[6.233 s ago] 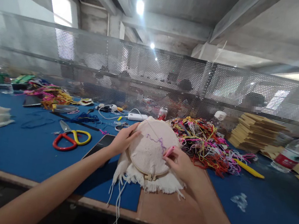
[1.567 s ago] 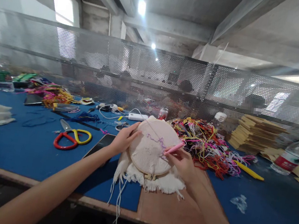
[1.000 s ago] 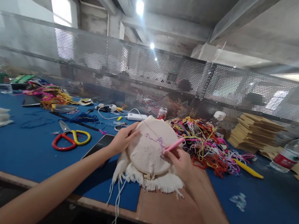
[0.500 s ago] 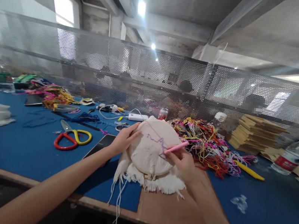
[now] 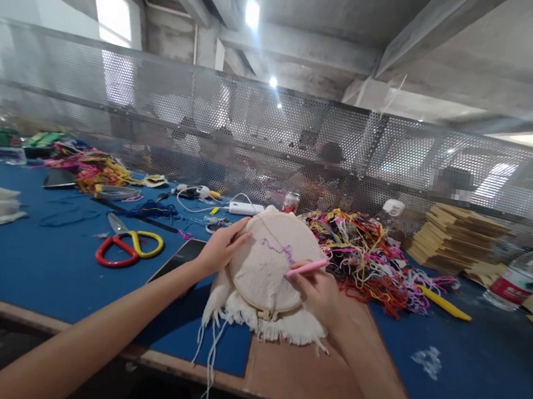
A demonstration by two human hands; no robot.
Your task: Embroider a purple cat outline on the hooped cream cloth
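An embroidery hoop (image 5: 266, 267) with cream fringed cloth stands tilted at the table's near edge. A short line of purple stitching (image 5: 279, 249) runs across the cloth. My left hand (image 5: 221, 249) grips the hoop's left rim. My right hand (image 5: 319, 295) holds a pink punch needle (image 5: 307, 268), its tip against the cloth just right of the stitching.
Red-and-yellow scissors (image 5: 124, 248) and a dark phone (image 5: 179, 256) lie left of the hoop. A heap of coloured yarn (image 5: 364, 252), a yellow tool (image 5: 442, 303), stacked cardboard (image 5: 457, 236) and a water bottle (image 5: 520, 275) sit to the right. People sit behind the perforated metal screen (image 5: 277, 134).
The pink needle has dipped and swung lower against the cloth, its tip shifting slightly down and right along the stitching. My left hand has kept its hold on the hoop.
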